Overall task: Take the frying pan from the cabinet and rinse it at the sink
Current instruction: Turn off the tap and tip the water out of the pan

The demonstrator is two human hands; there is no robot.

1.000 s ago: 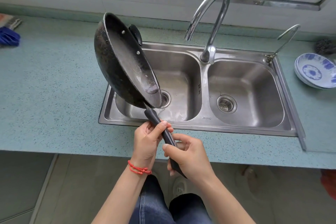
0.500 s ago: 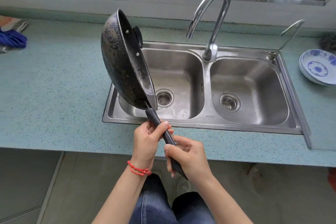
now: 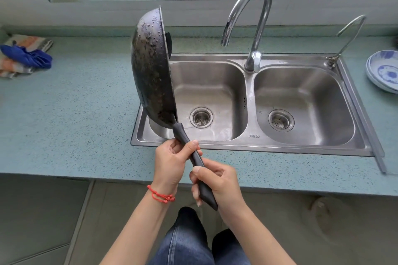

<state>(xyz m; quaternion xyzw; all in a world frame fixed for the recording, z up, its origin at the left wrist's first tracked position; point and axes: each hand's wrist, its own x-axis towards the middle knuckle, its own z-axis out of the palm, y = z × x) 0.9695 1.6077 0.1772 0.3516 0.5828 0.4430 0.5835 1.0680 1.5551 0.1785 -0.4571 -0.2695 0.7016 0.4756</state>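
A bundle of cloths lay at the left end of the counter. The frying pan stood nearly on edge over the left basin of the sink, wet underside facing left, its handle gripped by the left hand and, nearer the end, by the right hand. The faucet arched behind the basins, and blue-patterned plates sat at the far right.

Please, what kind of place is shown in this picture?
Most likely a home kitchen: a double-basin steel sink with a gooseneck faucet, a speckled countertop, and blue-and-white plates.
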